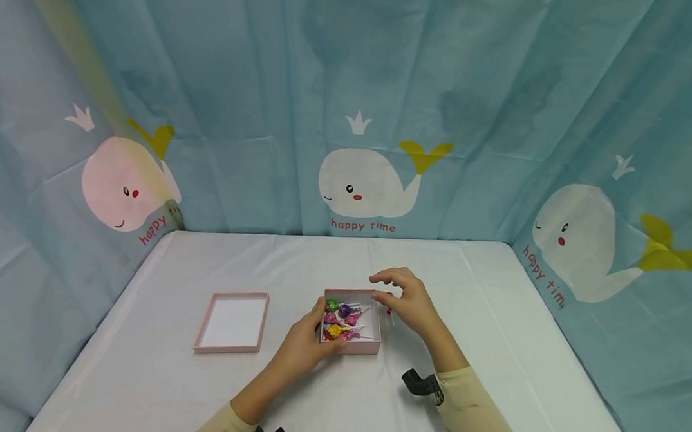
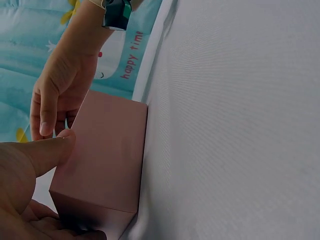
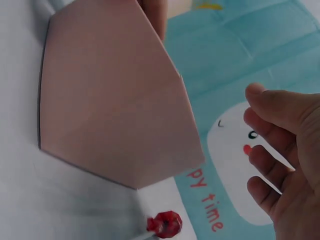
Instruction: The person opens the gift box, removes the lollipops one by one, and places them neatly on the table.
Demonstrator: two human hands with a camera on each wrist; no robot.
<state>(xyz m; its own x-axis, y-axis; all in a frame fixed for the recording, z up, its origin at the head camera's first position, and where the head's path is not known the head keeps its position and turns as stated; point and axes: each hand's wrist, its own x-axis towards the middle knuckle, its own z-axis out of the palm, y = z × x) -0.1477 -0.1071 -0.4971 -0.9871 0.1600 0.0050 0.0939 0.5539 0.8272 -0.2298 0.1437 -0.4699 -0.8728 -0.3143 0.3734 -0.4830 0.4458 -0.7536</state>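
Left hand (image 1: 305,343) grips the pink box (image 1: 369,347) of wrapped lollipops (image 1: 341,319) at its near-left corner, mid-bench (image 1: 493,300). Right hand (image 1: 409,299) hovers just beside the box's right wall, fingers loosely curled, holding nothing. A red lollipop (image 3: 164,224) lies beside it; the lid (image 1: 232,322) sits left.

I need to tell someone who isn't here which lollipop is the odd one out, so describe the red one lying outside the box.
On the white table, find the small pink box that the left hand holds, not the shallow pink lid off to its left. Just past the box's right wall, under the right hand, lies the red lollipop. It alone rests on the cloth; the other lollipops sit inside the box.
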